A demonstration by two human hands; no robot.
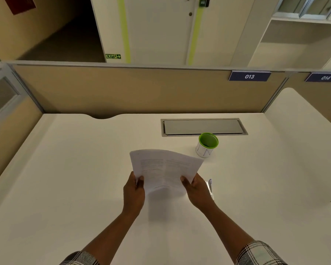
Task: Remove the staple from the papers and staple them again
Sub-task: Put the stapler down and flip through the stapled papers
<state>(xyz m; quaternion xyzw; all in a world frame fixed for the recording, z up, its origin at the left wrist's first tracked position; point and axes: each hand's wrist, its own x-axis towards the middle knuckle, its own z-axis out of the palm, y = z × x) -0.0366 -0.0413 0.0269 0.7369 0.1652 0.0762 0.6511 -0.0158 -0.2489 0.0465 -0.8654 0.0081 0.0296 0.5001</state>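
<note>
Green-lined cup [207, 144] stands near the desk's [65, 169] far edge, contents unclear; left hand [133, 194] and right hand [197, 191] grip the papers [164, 169].

Both arms are stretched forward, with checked sleeves pushed back at the elbows. The left hand [133, 190] is closed on the near left edge of the papers [164, 169], thumb laid on top. The right hand [196, 190] is clamped on the near right edge likewise, wrist angled inward.
</note>
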